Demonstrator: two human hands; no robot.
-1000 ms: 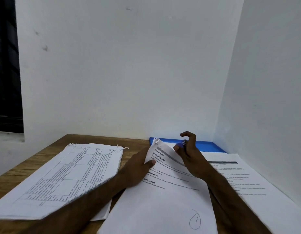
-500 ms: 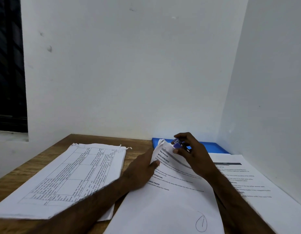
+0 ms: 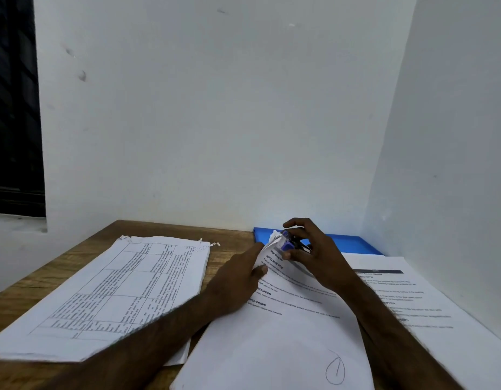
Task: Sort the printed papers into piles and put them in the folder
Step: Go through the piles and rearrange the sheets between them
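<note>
Left hand: I find the left hand (image 3: 238, 280) lying on the left edge of the middle pile (image 3: 272, 339), fingers fairly straight, forefinger stretched toward the far corner, thumb flat on the top sheet. It grips nothing.
Right hand: the right hand (image 3: 319, 257) has its fingers curled round a small purple and black stapler (image 3: 288, 243), thumb underneath and forefinger arched over the top.
Stapler: I see it set against the far left corner (image 3: 274, 237) of the middle pile, where the paper is crumpled and lifted off the sheets below. I cannot tell whether its mouth is closed on the paper.
Middle pile: printed text with bold headings, and a pen-drawn loop near the edge closest to me. It lies between the other two piles.
Left pile: the left pile (image 3: 117, 291) lies flat on the table (image 3: 41, 282), its top sheet printed with a ruled grid, torn scraps at its far corners. My left forearm crosses its near right corner.
Right pile: the right pile (image 3: 429, 311) carries printed text under a dark header bar, partly beneath the middle pile and the right forearm.
Folder: the blue folder (image 3: 353, 243) lies flat at the back of the table against the wall (image 3: 215, 122), behind the right hand, with the right pile's far edge overlapping it.
</note>
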